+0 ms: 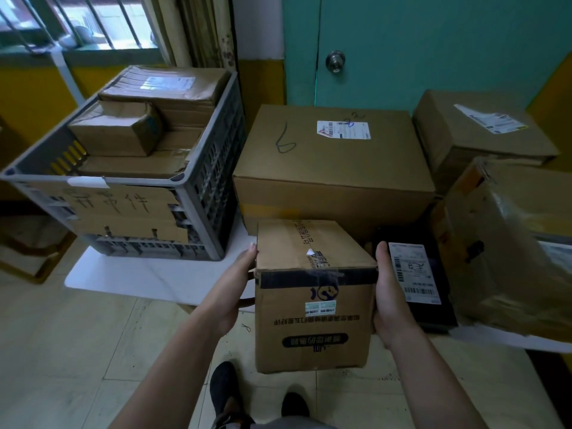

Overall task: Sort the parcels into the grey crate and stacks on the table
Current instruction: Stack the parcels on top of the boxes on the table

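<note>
I carry a brown cardboard parcel (314, 292) with black tape and a blue logo in front of the table edge. My left hand (235, 286) presses flat against its left side, fingers straight. My right hand (388, 295) presses its right side, thumb up along the edge. The grey crate (204, 193) stands at the left on the white table (130, 277) and holds several brown parcels (117, 131). A large box (334, 168) marked "6" sits just behind the carried parcel.
A black flat parcel (427, 283) with a white label lies right of my right hand. A crumpled taped parcel (507, 243) and another box (476, 131) stand at the right. A teal door (433, 48) is behind. My feet (226, 394) are on the tiled floor.
</note>
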Action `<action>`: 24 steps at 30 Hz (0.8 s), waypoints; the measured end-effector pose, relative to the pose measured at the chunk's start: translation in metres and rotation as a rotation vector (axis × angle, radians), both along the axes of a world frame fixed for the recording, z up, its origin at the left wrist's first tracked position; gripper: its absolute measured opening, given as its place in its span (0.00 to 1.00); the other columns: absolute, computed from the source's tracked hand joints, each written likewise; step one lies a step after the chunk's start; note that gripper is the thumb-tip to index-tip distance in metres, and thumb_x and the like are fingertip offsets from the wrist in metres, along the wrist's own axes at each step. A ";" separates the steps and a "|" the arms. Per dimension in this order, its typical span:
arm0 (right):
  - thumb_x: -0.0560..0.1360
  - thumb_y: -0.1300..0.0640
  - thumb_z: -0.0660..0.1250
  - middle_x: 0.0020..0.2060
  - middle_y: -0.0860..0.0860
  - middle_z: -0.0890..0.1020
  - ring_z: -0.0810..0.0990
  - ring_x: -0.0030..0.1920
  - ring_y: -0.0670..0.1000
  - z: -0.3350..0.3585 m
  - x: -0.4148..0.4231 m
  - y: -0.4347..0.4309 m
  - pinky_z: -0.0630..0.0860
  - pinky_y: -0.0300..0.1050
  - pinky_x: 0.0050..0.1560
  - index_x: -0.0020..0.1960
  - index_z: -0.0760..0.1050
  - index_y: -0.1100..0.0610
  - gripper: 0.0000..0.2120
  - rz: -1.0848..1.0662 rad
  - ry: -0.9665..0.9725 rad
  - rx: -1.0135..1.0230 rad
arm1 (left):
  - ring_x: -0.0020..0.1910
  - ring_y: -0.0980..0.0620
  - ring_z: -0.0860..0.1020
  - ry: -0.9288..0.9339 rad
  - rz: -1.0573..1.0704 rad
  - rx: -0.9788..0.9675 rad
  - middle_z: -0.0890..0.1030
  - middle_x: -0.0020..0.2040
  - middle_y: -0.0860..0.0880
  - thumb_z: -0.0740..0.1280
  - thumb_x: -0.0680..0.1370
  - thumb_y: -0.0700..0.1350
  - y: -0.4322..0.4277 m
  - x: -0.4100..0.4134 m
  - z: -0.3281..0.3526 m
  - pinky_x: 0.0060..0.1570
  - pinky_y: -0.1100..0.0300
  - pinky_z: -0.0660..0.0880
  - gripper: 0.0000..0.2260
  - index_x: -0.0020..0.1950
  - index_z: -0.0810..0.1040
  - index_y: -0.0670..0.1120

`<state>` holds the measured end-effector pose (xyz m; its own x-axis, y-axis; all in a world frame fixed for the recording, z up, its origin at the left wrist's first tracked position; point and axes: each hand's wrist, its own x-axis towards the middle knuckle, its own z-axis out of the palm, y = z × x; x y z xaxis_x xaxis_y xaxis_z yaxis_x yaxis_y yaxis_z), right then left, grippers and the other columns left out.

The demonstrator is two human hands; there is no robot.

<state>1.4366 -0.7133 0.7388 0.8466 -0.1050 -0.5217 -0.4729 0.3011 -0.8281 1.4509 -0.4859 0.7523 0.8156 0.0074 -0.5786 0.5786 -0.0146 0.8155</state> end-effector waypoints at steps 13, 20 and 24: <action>0.78 0.38 0.59 0.45 0.52 0.87 0.83 0.52 0.54 0.002 -0.003 -0.010 0.78 0.53 0.54 0.53 0.81 0.48 0.18 0.037 0.021 0.075 | 0.60 0.48 0.76 0.030 0.046 0.018 0.80 0.60 0.46 0.60 0.81 0.61 -0.006 0.000 0.004 0.55 0.47 0.74 0.20 0.67 0.76 0.51; 0.76 0.38 0.62 0.52 0.57 0.85 0.82 0.55 0.58 0.013 0.002 -0.014 0.79 0.52 0.49 0.57 0.81 0.50 0.20 0.123 0.045 0.112 | 0.56 0.45 0.78 0.053 0.083 0.019 0.81 0.55 0.43 0.61 0.81 0.59 -0.005 0.002 0.008 0.51 0.48 0.74 0.18 0.66 0.75 0.50; 0.77 0.37 0.63 0.52 0.56 0.85 0.82 0.56 0.59 0.013 0.008 -0.014 0.78 0.57 0.57 0.57 0.80 0.50 0.19 0.162 0.116 0.076 | 0.53 0.46 0.78 0.089 0.062 0.028 0.80 0.54 0.44 0.64 0.80 0.59 -0.005 0.001 0.011 0.49 0.50 0.75 0.18 0.62 0.76 0.48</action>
<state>1.4441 -0.7276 0.7522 0.7829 0.0703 -0.6182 -0.6112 0.2728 -0.7430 1.4518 -0.4907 0.7635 0.7583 0.0735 -0.6477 0.6494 0.0016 0.7605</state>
